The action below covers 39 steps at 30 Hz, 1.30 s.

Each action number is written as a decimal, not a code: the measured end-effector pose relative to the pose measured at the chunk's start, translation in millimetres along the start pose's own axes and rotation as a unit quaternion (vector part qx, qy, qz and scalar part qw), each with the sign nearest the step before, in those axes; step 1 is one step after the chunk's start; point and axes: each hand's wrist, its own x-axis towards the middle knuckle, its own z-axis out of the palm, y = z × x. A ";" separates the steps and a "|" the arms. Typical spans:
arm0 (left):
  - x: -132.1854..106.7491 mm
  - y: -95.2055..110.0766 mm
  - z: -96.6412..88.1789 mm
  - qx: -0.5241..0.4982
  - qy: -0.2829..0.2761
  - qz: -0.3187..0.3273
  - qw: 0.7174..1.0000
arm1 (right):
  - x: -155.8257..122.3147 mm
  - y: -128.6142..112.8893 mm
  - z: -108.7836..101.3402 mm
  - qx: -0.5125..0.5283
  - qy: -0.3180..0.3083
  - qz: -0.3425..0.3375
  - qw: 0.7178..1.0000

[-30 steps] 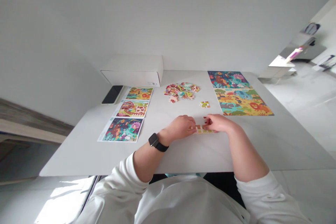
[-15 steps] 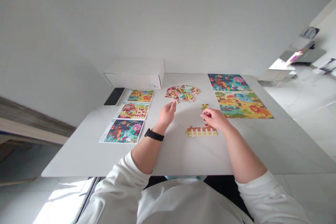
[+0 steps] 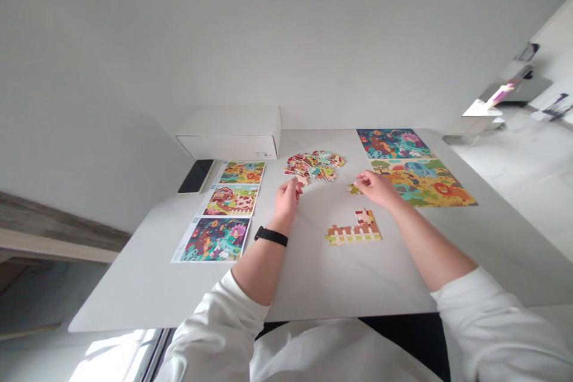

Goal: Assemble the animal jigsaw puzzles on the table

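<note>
My left hand [image 3: 287, 198], with a black band at the wrist, has its fingers curled together at the near edge of a pile of loose puzzle pieces [image 3: 320, 161]. A pinkish piece lies by its fingertips, and whether the hand grips anything is hidden. The fingers of my right hand [image 3: 375, 187] pinch the side of a small green-and-yellow puzzle piece [image 3: 353, 189] at table level. Nearer to me lies a partly joined puzzle section [image 3: 353, 234] with a white fence along its bottom and a taller part at its right end.
On the left are several printed picture sheets [image 3: 230, 199], a dark phone [image 3: 196, 176] and a white box [image 3: 228, 146]. Two finished-looking puzzle pictures, a dark blue one [image 3: 394, 143] and a yellow one [image 3: 423, 182], lie at the right. A wall borders the table's [image 3: 308, 286] far side.
My right hand has moved away from the fence section to the green-and-yellow piece, uncovering the section's right end. My left hand stays beside the pile. The view has shifted slightly.
</note>
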 end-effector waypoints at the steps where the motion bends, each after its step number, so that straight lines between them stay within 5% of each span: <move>1: 0.2 -0.8 0.8 -0.004 -0.001 0.001 1.000 | 11.6 2.0 -0.7 -0.009 0.012 0.010 1.000; 9: 2.0 -1.6 1.0 0.005 0.001 -0.010 1.000 | 92.9 -9.9 21.7 -0.073 0.042 0.007 0.996; 15: 8.4 -7.8 -0.6 -0.017 -0.016 -0.014 1.000 | 104.1 -19.9 39.4 -0.110 0.043 -0.004 0.993; 21: 10.1 -8.5 -0.1 -0.028 -0.028 -0.008 0.999 | 101.7 -11.0 34.9 -0.091 0.057 0.006 0.994; 25: 8.3 -4.5 0.3 -0.012 -0.047 -0.002 0.999 | 83.1 -13.0 23.0 -0.052 0.078 -0.020 0.995; 30: 1.4 3.3 4.1 0.032 -0.095 0.014 0.995 | 19.4 -27.8 14.5 0.047 0.075 -0.137 0.987; 35: -13.5 9.7 10.4 0.079 -0.205 0.027 0.975 | -41.2 -37.8 24.1 0.095 0.091 -0.242 0.961; 39: -27.8 10.7 12.5 0.117 -0.252 0.034 0.960 | -55.3 -33.7 33.7 0.113 0.104 -0.282 0.947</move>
